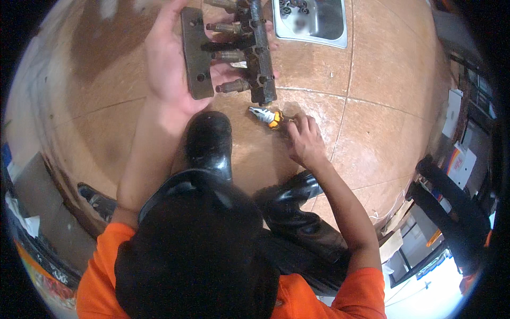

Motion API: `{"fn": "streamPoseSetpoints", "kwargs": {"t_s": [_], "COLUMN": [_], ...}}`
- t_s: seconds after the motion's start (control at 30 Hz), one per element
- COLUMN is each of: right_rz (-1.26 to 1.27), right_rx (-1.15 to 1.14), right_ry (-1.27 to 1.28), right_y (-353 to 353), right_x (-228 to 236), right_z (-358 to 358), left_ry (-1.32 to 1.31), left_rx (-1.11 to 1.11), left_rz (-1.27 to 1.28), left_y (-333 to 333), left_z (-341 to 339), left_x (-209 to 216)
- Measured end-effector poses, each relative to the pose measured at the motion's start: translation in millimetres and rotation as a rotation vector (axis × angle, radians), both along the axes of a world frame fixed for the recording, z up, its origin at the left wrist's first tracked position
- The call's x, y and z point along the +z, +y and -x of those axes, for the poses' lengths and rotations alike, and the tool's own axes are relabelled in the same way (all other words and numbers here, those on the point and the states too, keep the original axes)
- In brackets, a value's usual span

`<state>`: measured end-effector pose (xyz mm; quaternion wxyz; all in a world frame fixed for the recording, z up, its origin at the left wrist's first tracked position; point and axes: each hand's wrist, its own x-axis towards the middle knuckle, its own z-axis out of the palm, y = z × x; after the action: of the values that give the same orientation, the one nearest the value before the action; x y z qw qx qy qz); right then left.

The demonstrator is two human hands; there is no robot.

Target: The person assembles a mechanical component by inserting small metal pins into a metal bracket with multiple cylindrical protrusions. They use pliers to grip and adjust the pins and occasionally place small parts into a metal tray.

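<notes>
My left hand [167, 69] holds up a dark, worn fuel rail [260, 58] with several stubby injectors [229, 55] sticking out toward the left. A flat dark metal plate [197, 58] with holes stands along their tips, next to my palm. The fingers of that hand pass behind the rail and are partly hidden. Below the rail's near end, my right hand [305, 138] is closed around the dark and yellow handles of a pair of pliers [268, 116]. Their bright jaws point left and look shut, apart from the rail in the picture.
A shiny metal basin [340, 26] with small dark round parts in it stands on the tiled floor [388, 95] at the far side. My black boots [210, 141] are below my hands. Another person's dark legs [451, 196] show at the right, near white boxes [461, 165].
</notes>
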<state>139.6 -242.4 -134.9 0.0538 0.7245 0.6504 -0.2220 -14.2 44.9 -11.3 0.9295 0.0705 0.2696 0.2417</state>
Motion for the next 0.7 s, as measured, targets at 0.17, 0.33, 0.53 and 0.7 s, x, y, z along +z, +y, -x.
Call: {"fn": "streamPoseSetpoints", "kwargs": {"t_s": [0.17,0.33,0.53,0.7], "right_rz": [0.127,0.569,0.566,0.683], "right_rx": [-0.172,-0.817,-1.028,-0.838], "right_ry": [0.202,0.983,1.663,1.368], "right_y": [13.2,5.0,19.0,38.1], "right_x": [14.7,59.4,168.8,214.3], "right_z": [-3.2,-15.3,-16.4,-20.7], "left_ry": [-0.384,-0.282,-0.376,-0.573], "left_rx": [-0.008,-0.144,-0.114,-0.186], "left_rz": [0.114,0.044,-0.139,-0.095], "left_y": [-1.7,2.7,-0.6,-4.0], "left_z": [1.4,6.1,5.3,-2.0], "left_x": [-18.7,-28.9,-31.9,-13.5]}}
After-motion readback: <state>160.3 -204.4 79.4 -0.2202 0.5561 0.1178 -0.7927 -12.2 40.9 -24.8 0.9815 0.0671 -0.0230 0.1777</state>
